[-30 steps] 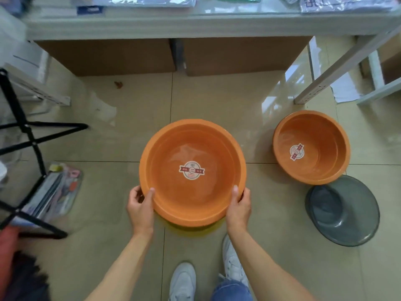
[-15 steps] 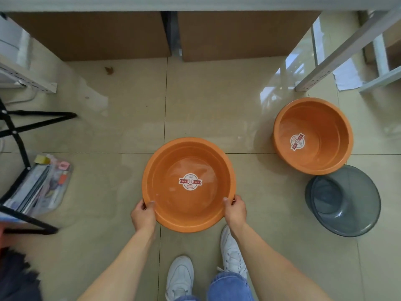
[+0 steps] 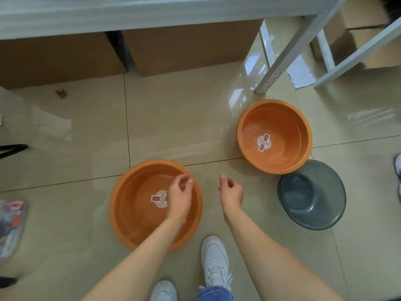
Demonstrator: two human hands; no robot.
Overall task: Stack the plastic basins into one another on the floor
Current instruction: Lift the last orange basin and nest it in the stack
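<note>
While both hands (image 3: 180, 198) (image 3: 231, 193) hang empty, white shoes (image 3: 214, 259) flank the large orange basin (image 3: 134, 213).

Two brown cardboard boxes (image 3: 184, 48) stand side by side beneath a pale shelf (image 3: 130, 16). A perforated metal upright (image 3: 284, 59) meets the tiled floor (image 3: 173, 127). White shoes (image 3: 216, 260) are near the bottom edge.

Glossy beige tiled floor (image 3: 173, 127), large orange basin (image 3: 134, 213), smaller orange basin (image 3: 282, 153), upturned grey basin (image 3: 314, 203)
</note>
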